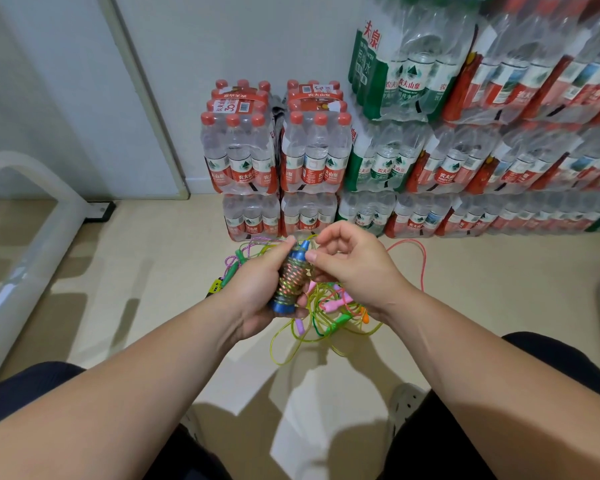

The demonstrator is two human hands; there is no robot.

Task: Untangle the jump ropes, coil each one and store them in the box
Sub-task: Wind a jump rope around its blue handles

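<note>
Head view shows the left grip (pixel 257 292) wrapped round a coiled rope (pixel 291 277), its clear strand wound tightly about a pair of blue handles (pixel 286 305) held upright over the floor (pixel 153 271). The right grip (pixel 354 268) is curled at the top of the bundle, thumb and forefinger close together and apparently pinching the thin strand there, though the strand itself is hard to make out. Beneath both grips lies the tangle of ropes (pixel 329 315), green, pink and orange handles mixed in, with a pink rope (pixel 420 261) looping out to the right. No box is in view.

The step in hand looks like finishing this coil. To do it well, the left thumb should press on the last turns so they do not spring loose, while the right grip keeps the strand taut and tucks the free end under a neighbouring turn. Lifting the bundle clear of the pile would keep it from snagging other loops.
</note>
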